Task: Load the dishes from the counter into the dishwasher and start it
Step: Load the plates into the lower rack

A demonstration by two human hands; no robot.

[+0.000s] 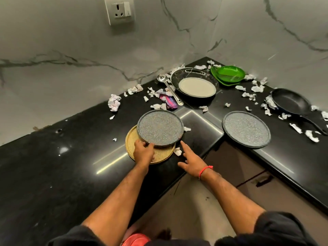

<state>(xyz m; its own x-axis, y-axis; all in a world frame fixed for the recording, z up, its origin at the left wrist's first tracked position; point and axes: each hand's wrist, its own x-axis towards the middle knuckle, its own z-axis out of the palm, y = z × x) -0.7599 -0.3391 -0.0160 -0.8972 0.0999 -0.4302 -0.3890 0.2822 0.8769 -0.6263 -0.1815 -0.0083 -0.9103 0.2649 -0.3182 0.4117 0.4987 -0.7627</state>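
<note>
A grey speckled plate (160,128) lies partly over a gold plate (163,154) near the inner corner of the black counter (62,166). My left hand (143,151) grips the grey plate's near rim. My right hand (190,161) hovers just right of the plates, fingers spread and holding nothing. A second grey speckled plate (246,129) sits on the right run of counter, overhanging its edge. Further back, a cream plate (197,87) rests on a black marbled plate (190,73). Green dishes (229,74), a steel ladle (168,87) and a black frying pan (292,102) lie around them.
Crumpled paper scraps (114,102) litter the counter's back and right side, with a pink wrapper (168,102) beside the ladle. Marble walls close off the corner, with a socket (120,10) high up. Brown cabinet fronts (239,162) stand under the right counter.
</note>
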